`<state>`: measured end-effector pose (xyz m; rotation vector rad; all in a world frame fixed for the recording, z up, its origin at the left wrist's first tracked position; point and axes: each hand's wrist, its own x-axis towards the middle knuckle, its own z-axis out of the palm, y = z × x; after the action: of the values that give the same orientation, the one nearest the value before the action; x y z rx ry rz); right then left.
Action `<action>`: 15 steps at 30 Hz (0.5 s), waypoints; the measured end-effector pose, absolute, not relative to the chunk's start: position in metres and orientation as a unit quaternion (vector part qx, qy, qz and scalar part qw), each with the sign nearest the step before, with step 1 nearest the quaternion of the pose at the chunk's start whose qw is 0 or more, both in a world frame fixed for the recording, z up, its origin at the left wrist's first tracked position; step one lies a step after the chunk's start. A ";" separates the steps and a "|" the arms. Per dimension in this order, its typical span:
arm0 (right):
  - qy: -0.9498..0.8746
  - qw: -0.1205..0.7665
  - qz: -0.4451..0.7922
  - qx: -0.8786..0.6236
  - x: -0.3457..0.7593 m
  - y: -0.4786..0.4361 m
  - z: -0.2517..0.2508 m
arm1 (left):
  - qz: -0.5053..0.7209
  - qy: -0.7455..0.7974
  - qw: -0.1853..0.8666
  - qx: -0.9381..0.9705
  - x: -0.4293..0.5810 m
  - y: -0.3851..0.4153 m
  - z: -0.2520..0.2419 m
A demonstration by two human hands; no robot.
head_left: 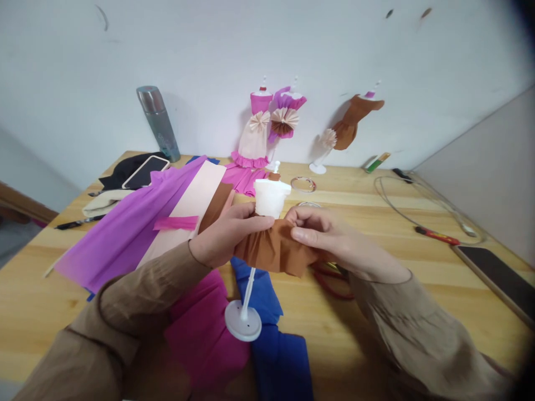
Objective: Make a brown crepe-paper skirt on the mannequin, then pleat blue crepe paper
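Left hand [225,231] pins brown crepe paper [273,253] to miniature dress form [271,197] | right hand [332,234], opposite, pinches paper's top edge | judged best: small even pleats, light steady hold

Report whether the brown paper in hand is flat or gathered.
Gathered: folds run down the brown paper below the left hand.
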<state>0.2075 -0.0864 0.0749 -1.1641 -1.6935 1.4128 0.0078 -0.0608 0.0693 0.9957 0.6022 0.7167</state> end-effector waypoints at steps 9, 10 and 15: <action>-0.626 0.219 0.661 -0.352 0.224 -0.085 0.085 | 0.348 0.315 0.756 0.456 -0.009 -0.054 0.094; -0.638 0.210 0.650 -0.355 0.226 -0.085 0.086 | 0.349 0.317 0.752 0.460 -0.012 -0.054 0.097; -0.726 0.139 0.532 -0.414 0.250 -0.082 0.092 | 0.363 0.304 0.746 0.469 -0.021 -0.050 0.108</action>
<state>0.2495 -0.0816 0.0920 -1.1966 -2.0980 1.5378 -0.0214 -0.0504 0.1081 1.0255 0.6649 0.7940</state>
